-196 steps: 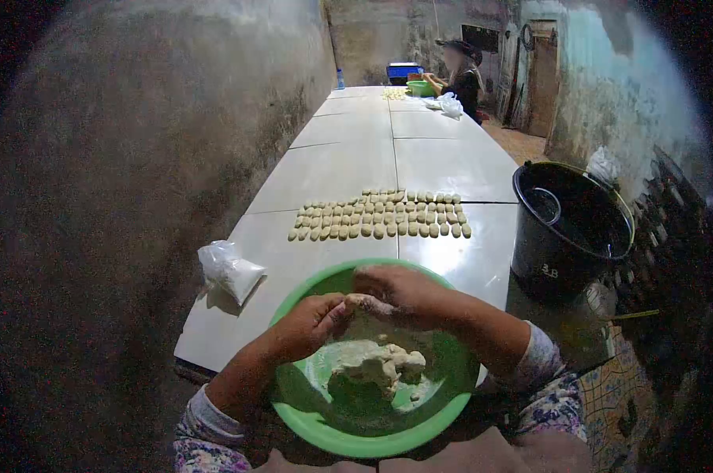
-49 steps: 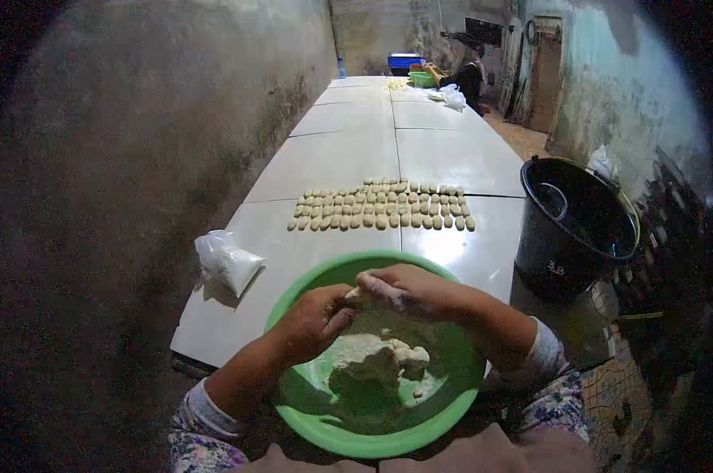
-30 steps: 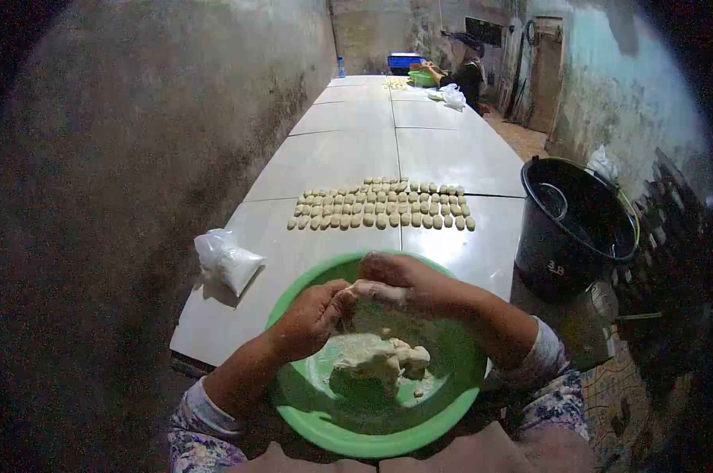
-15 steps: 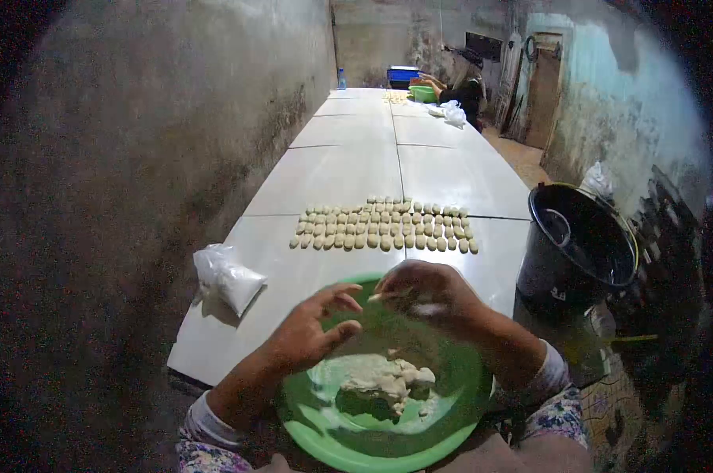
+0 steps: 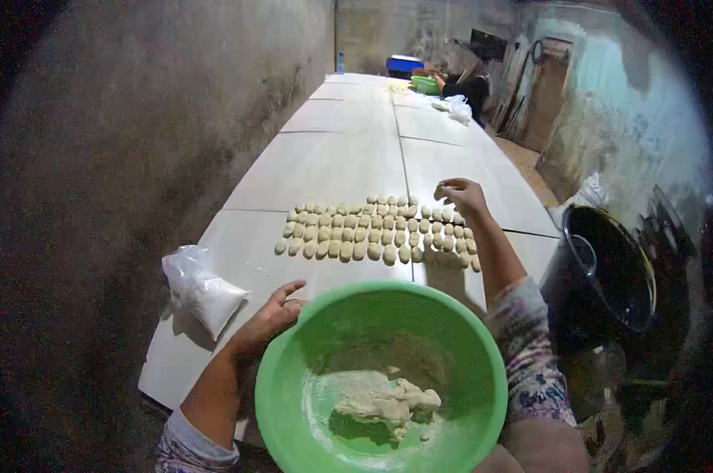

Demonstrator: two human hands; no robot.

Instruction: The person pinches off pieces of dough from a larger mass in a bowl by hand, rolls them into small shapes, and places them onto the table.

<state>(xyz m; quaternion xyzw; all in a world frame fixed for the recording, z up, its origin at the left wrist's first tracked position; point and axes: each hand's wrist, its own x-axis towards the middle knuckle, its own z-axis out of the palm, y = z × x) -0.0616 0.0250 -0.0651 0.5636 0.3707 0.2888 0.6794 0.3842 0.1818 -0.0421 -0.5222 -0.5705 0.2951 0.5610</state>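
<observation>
A wide green basin [image 5: 380, 296] stands close in front of me, with a lump of pale dough [image 5: 388, 402], loose scraps and white flour in its bottom. My left hand [image 5: 273, 319] is at the basin's left rim, its index finger stretched out and nothing seen in its grasp. Out over the table, my right hand [image 5: 463, 197] pinches a small dough piece [image 5: 441, 191] between its fingertips. It hovers just behind the right part of several rows of small oval dough pieces [image 5: 345, 250] laid out on the tabletop.
The long white table [image 5: 333, 169] runs away along a bare wall. A clear bag of white powder [image 5: 202, 288] lies at left; a black bucket [image 5: 608, 264] stands at right. At the far end a person [image 5: 468, 88] works near a green basin [image 5: 425, 85] and a blue crate [image 5: 404, 66].
My right hand has moved from above the basin, forward to the dough rows, with the small piece. My left hand has drawn back left to the rim. The view has shifted slightly.
</observation>
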